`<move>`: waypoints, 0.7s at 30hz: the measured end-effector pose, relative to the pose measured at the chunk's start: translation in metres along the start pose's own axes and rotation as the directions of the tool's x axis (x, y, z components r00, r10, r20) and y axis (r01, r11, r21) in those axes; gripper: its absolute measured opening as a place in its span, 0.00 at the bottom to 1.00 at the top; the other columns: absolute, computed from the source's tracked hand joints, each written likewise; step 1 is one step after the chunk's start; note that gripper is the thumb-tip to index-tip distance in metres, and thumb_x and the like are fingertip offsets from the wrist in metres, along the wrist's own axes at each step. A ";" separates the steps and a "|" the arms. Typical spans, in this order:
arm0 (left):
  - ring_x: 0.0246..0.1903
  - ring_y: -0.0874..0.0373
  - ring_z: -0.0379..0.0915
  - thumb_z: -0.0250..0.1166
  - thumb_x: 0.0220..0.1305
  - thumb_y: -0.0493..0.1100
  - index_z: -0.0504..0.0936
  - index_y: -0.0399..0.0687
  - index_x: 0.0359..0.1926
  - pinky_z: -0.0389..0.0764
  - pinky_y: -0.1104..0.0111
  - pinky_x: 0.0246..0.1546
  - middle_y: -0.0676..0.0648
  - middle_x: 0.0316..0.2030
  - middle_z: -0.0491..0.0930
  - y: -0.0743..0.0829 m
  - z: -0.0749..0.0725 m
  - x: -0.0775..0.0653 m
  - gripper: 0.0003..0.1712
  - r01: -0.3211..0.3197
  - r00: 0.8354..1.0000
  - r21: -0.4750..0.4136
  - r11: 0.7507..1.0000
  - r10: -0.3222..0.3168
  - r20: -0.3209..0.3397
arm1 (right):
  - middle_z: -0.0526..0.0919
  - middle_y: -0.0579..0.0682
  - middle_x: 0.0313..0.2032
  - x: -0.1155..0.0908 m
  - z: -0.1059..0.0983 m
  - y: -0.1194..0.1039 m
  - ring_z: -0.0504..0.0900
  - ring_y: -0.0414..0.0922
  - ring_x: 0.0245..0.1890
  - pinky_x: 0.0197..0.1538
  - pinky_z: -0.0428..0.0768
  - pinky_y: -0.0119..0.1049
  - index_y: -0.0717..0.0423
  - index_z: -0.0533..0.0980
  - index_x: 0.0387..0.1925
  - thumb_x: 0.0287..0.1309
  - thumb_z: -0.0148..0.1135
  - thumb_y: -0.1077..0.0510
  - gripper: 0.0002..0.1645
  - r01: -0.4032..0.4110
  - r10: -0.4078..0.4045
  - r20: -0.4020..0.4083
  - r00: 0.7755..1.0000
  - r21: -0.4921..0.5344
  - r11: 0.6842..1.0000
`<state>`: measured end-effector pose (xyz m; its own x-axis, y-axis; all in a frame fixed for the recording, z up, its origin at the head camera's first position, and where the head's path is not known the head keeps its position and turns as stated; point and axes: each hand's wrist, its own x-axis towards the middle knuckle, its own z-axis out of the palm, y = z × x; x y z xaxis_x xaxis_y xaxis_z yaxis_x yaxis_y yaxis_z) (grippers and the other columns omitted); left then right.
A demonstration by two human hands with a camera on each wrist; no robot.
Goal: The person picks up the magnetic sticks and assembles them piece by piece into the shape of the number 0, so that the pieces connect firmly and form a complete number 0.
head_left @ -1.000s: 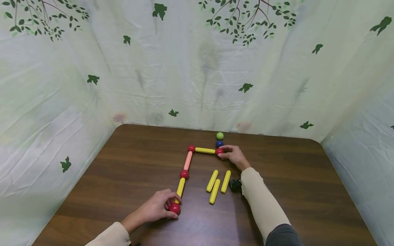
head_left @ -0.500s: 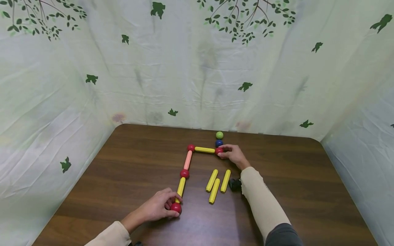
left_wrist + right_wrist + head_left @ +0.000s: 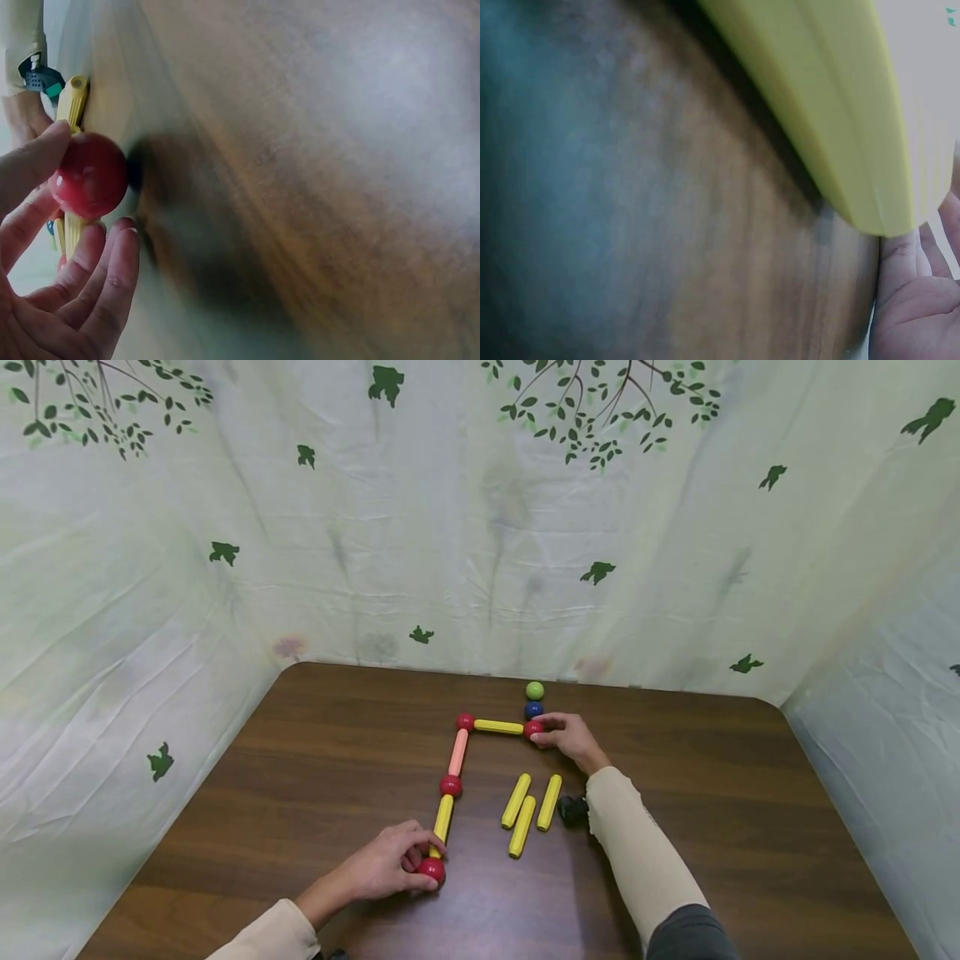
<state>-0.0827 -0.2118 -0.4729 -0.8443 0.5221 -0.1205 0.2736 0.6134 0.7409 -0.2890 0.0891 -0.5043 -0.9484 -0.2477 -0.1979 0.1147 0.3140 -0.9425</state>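
A bent chain of balls and rods lies on the brown table. My left hand (image 3: 393, 862) pinches the red ball (image 3: 431, 871) at its near end, thumb and fingers on either side of it. From there run a yellow rod (image 3: 444, 818), a red ball (image 3: 451, 786), a pink rod (image 3: 457, 752) and a corner red ball (image 3: 465, 722). A second yellow rod (image 3: 498, 727) leads right to another red ball (image 3: 532, 729), which my right hand (image 3: 573, 742) holds between thumb and fingers. Behind that ball sit a blue ball (image 3: 533, 710) and a green ball (image 3: 534, 691).
Three loose yellow rods (image 3: 522, 827) lie on the table (image 3: 675, 827) inside the bend, left of my right forearm. A black device (image 3: 573, 811) shows beside the right sleeve. Leaf-printed cloth (image 3: 450, 527) hangs behind the table and along both sides.
The near red ball and its yellow rod have shifted slightly to the right with my left hand's fingers. My right hand keeps its hold on the far red ball.
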 end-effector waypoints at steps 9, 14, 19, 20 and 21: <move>0.30 0.63 0.75 0.74 0.53 0.43 0.80 0.41 0.44 0.79 0.72 0.31 0.47 0.35 0.77 0.002 -0.010 0.014 0.19 0.045 0.988 -0.072 0.996 -0.055 -0.143 | 0.77 0.58 0.55 0.001 0.000 -0.001 0.74 0.52 0.52 0.57 0.73 0.45 0.58 0.79 0.53 0.55 0.68 0.63 0.22 -0.010 0.010 -0.013 1.000 -0.007 1.000; 0.32 0.55 0.79 0.71 0.56 0.39 0.77 0.36 0.48 0.83 0.63 0.36 0.45 0.34 0.81 0.000 -0.014 0.031 0.20 0.272 0.928 -0.363 0.891 -0.342 -0.145 | 0.76 0.58 0.56 0.000 0.000 0.000 0.71 0.53 0.55 0.59 0.72 0.47 0.57 0.79 0.53 0.55 0.69 0.62 0.22 -0.014 0.014 -0.017 1.000 -0.013 1.000; 0.31 0.53 0.82 0.67 0.61 0.39 0.74 0.33 0.52 0.84 0.60 0.36 0.42 0.35 0.82 -0.003 -0.018 0.044 0.21 0.420 0.842 -0.573 0.704 -0.538 -0.044 | 0.75 0.58 0.57 0.001 0.000 0.001 0.70 0.53 0.55 0.57 0.73 0.46 0.57 0.79 0.53 0.54 0.69 0.62 0.22 -0.006 0.006 -0.016 1.000 -0.015 1.000; 0.30 0.53 0.81 0.67 0.61 0.40 0.75 0.32 0.52 0.84 0.60 0.35 0.42 0.35 0.81 -0.003 -0.018 0.046 0.21 0.439 0.829 -0.585 0.682 -0.558 -0.029 | 0.75 0.58 0.57 0.001 0.000 0.001 0.70 0.53 0.55 0.57 0.73 0.46 0.57 0.79 0.53 0.55 0.69 0.62 0.22 -0.006 0.006 -0.015 1.000 -0.012 1.000; 0.29 0.53 0.81 0.67 0.61 0.41 0.75 0.33 0.52 0.84 0.60 0.34 0.42 0.35 0.81 -0.003 -0.018 0.048 0.21 0.456 0.817 -0.591 0.665 -0.576 -0.017 | 0.75 0.58 0.57 0.001 0.000 0.001 0.70 0.53 0.55 0.57 0.73 0.46 0.57 0.79 0.53 0.55 0.69 0.63 0.22 -0.006 0.006 -0.015 1.000 -0.009 1.000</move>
<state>-0.1323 -0.1992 -0.4690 -0.8556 0.0630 -0.5139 -0.4757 0.2960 0.8283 -0.2897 0.0897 -0.5051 -0.9520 -0.2322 -0.1997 0.1181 0.3233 -0.9389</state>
